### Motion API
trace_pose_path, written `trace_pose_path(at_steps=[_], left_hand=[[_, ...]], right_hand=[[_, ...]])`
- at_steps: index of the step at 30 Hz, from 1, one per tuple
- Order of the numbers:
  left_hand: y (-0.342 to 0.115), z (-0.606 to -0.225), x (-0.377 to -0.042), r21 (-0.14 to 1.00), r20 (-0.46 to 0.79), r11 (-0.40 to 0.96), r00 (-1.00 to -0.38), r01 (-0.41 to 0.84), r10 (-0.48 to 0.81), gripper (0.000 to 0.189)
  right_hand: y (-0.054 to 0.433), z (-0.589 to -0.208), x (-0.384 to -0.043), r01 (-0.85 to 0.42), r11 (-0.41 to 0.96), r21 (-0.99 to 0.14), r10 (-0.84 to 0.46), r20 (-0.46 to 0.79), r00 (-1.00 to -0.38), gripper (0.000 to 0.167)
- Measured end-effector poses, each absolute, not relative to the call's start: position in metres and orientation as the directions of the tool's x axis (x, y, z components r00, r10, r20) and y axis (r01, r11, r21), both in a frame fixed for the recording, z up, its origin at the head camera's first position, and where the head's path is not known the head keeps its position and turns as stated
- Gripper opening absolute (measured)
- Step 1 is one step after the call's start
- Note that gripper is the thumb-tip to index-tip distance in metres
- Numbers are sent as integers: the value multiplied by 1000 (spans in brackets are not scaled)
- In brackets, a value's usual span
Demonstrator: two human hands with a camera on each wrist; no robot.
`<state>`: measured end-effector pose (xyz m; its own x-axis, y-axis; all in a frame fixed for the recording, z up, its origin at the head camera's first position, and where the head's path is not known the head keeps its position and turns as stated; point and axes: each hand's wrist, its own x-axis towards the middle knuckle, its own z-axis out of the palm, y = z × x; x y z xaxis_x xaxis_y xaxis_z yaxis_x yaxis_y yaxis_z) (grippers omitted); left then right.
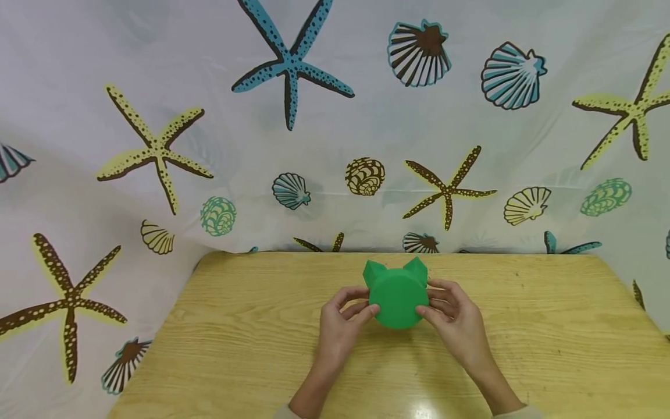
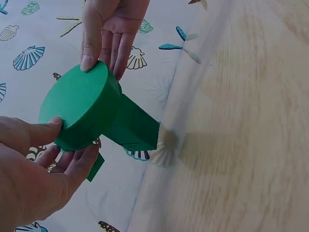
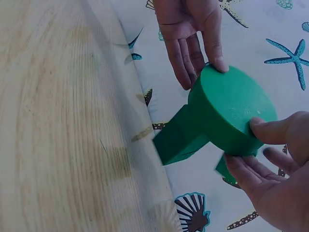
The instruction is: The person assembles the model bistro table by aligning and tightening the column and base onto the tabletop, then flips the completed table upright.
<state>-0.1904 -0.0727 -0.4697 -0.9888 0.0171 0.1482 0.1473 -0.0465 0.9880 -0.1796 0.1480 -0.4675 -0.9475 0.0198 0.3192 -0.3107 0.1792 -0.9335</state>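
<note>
Both hands hold a green object with a thick round disc [image 1: 398,299] and two angular block-like projections. In the head view its flat face is toward me and the projections stick up like ears. My left hand [image 1: 337,326] grips the disc's left edge, thumb on the face and fingers behind. On the opposite edge, my right hand [image 1: 460,326] pinches it the same way. The left wrist view shows one projection [image 2: 133,125] running back from the disc; the other is partly hidden. A similar projection [image 3: 178,137] shows in the right wrist view.
A light wooden table [image 1: 235,349] lies beneath the hands, with a bright reflection near its front. Behind it and at the sides hangs a white cloth [image 1: 335,128] printed with starfish and shells, meeting the table's back edge.
</note>
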Motion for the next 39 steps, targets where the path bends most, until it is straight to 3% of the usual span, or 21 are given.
trace_pose_path(at_steps=[12,22,39], left_hand=[[-77,-472,-193,979,201,-45,-975,198,92,38],[-80,-473,-193,979,206,-29,-968,204,147,40],[-84,-482,-194,975,179,92,-962,201,206,38]], right_hand=[[151,-463,-178,-421,188,-887,-110,407,-907,43],[155,-469,-182,-376,166,-912,-190,344,-919,43],[154,-473,-182,-232,223,-947,-215,184,-959,41]])
